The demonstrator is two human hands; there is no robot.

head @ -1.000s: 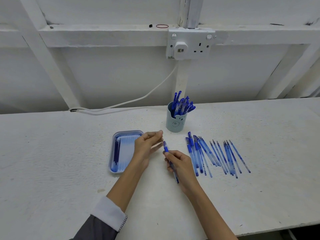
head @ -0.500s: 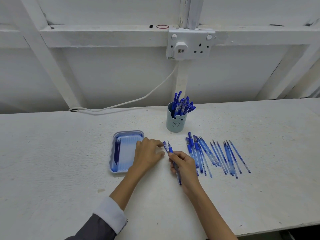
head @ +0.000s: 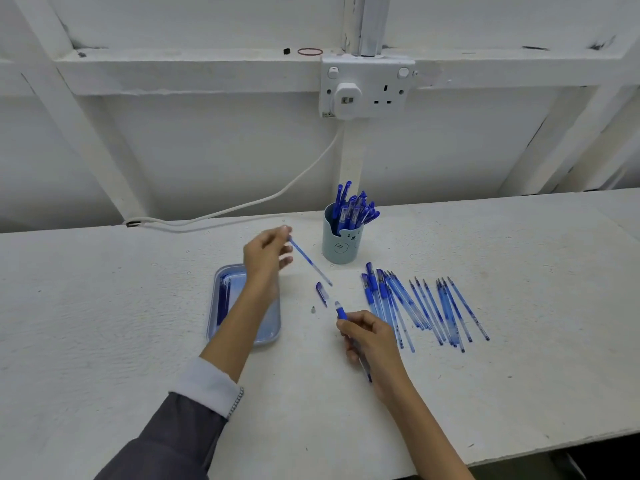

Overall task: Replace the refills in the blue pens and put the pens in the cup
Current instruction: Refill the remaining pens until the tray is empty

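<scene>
Refill-swap step, I judge: the left hand (head: 266, 252) pinches the drawn-out refill (head: 310, 261) above the worktop while the right hand (head: 369, 336) grips the pen barrel (head: 341, 312) (its cap (head: 321, 293) lies beside), so next comes dropping it in the tray (head: 268, 329).

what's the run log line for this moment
step: refill out | left hand: pinches refill | right hand: grips pen barrel | cap, tip: on table

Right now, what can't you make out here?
Head view:
Clear blue pen barrel: middle hidden by right hand.
Shallow blue plastic tray: centre covered by left forearm; refill count unclear.
Pens in the pale blue cup: lower halves behind its wall.
Thin blue refill pinched by left hand: ink level blurred.
Tiny grey piece: too small to identify.
</scene>
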